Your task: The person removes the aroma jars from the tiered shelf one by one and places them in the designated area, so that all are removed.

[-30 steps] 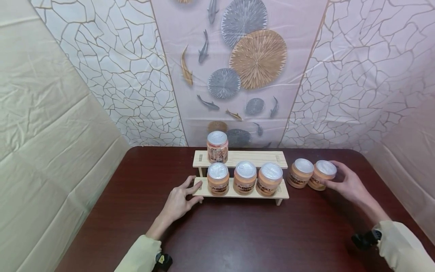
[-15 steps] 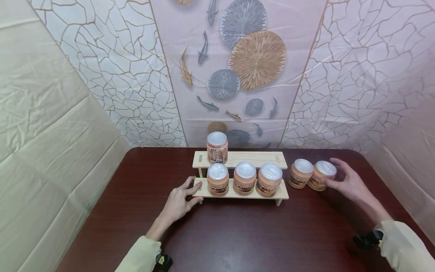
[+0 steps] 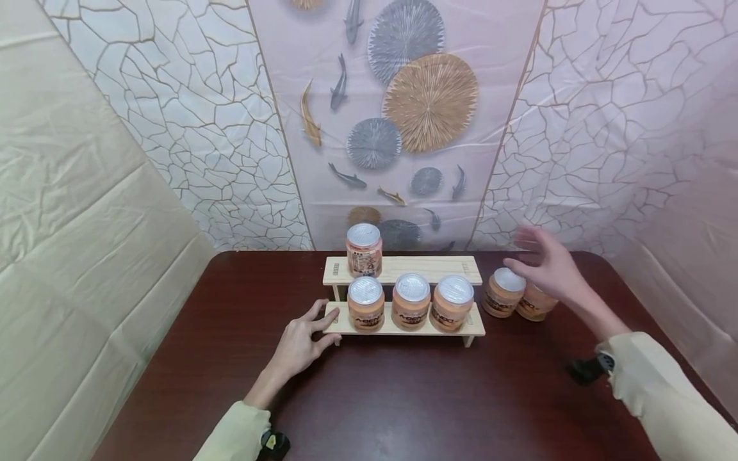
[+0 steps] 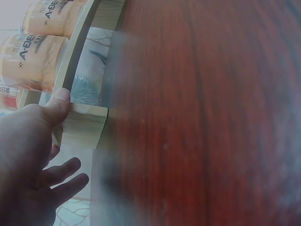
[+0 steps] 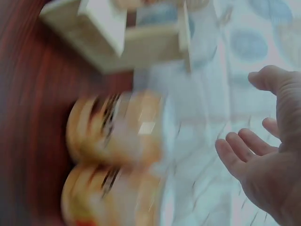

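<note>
At the left end of the two-step wooden rack (image 3: 426,267), my left hand (image 3: 296,346) pinches the lower board. The left wrist view shows its thumb (image 4: 60,101) on the board's edge and the other fingers behind and below. Three orange-bodied jars with silvery lids, a left one (image 3: 366,308), a middle one (image 3: 410,306) and a right one (image 3: 451,307), stand on the lower step. One more jar (image 3: 364,253) is on the upper step's left. My right hand (image 3: 550,266), fingers spread and holding nothing, hovers above two jars (image 3: 503,296) beside the rack, partly hiding the rear one's lid.
The dark red-brown table (image 3: 380,403) stretches in front of the rack. Behind it hangs a patterned cloth (image 3: 403,160) with fish and round leaves. Plain cream cloth (image 3: 86,256) walls the left side, and similar cloth stands at the right.
My right hand has let go of the outer right-hand jar and risen up and to the left, over the pair. My left hand stays on the rack. The view has shifted slightly.
</note>
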Available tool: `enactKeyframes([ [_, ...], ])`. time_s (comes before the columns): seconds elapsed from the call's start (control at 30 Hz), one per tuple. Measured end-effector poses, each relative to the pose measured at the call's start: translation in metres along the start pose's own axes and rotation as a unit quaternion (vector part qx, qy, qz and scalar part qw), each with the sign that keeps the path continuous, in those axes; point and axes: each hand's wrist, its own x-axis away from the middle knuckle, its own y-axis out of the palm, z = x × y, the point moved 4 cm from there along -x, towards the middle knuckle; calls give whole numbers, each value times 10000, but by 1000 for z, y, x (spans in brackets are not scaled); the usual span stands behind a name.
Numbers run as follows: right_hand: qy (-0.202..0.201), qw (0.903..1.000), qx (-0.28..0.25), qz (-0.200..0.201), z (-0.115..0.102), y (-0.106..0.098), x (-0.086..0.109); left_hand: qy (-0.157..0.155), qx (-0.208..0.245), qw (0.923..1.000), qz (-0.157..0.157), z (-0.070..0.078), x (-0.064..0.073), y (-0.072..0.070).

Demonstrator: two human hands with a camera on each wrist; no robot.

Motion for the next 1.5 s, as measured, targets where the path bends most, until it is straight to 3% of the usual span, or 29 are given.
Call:
enactKeyframes([
  [0.1,-187,9991,-286,-243,-23,19,-12,-17,-2,10000,-6,-1,1,1],
  [0.27,-169,9958,-561,-710,-55,49,-31,12,13,10000,30,-1,1,1],
  [0.67,-441,9880,-780,-1255,-106,108,-63,-50,18,10000,-39,0,2,0],
  [1.2,-459,9821,-577,-1732,-133,151,-73,-43,67,10000,-38,-1,0,-2],
  [1.5,-512,9831,-504,-1685,-140,165,-77,-105,18,9999,-41,-1,2,-1],
])
